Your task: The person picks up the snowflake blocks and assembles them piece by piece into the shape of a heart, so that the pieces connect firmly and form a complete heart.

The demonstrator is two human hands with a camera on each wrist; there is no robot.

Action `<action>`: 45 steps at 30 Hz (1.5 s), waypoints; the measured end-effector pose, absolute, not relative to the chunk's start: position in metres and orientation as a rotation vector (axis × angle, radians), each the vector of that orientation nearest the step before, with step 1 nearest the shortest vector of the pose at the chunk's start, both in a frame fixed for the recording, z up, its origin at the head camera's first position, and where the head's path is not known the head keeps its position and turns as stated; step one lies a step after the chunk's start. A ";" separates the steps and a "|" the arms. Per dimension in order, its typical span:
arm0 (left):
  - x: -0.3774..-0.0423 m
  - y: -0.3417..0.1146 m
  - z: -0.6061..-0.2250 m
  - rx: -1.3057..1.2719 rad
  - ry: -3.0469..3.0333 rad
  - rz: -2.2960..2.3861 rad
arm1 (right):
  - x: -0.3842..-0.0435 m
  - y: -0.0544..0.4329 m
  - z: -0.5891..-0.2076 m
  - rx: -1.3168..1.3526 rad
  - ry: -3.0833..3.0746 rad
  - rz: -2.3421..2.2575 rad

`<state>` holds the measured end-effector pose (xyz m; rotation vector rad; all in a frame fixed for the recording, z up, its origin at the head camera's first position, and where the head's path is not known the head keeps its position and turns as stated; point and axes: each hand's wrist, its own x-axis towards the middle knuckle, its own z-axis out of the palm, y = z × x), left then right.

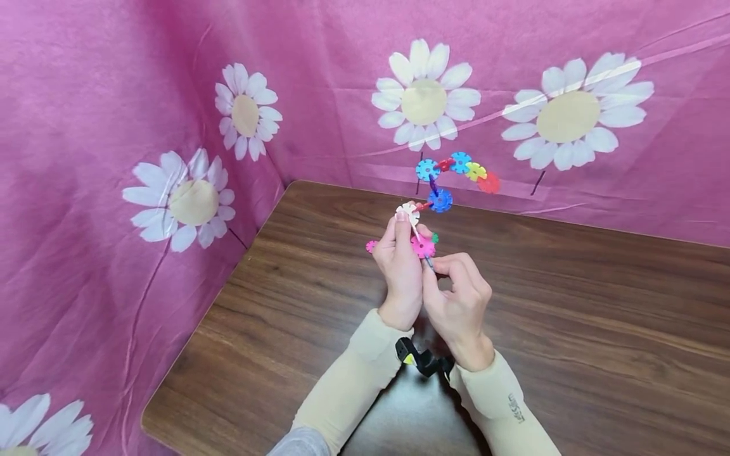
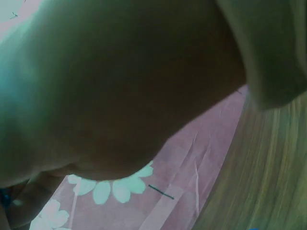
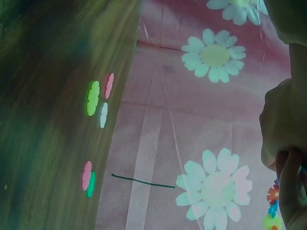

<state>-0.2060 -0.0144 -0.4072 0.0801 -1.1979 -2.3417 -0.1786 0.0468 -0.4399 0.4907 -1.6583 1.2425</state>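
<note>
My left hand grips a chain of notched plastic snowflake discs, its thumb on the white disc. From there the chain curves up through a blue disc, light blue discs, a yellow disc and a red disc. Below the white disc hangs a pink disc. With thumb and forefinger my right hand pinches a bluish disc, seen edge-on against the pink disc's lower rim. In the left wrist view the hand and forearm block most of the work.
Loose discs lie on the wooden table beyond the hands, among them a yellow-green disc, a white disc and a green disc. A pink flowered cloth stands along the table's back and left edges.
</note>
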 end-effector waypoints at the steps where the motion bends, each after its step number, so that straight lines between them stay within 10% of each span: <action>1: -0.206 -0.014 -0.407 0.081 -1.192 -2.339 | -0.178 0.047 -0.439 0.486 -1.656 1.243; 45: -0.202 -0.022 -0.392 0.112 -1.029 -2.389 | -0.179 0.040 -0.439 0.489 -1.542 1.345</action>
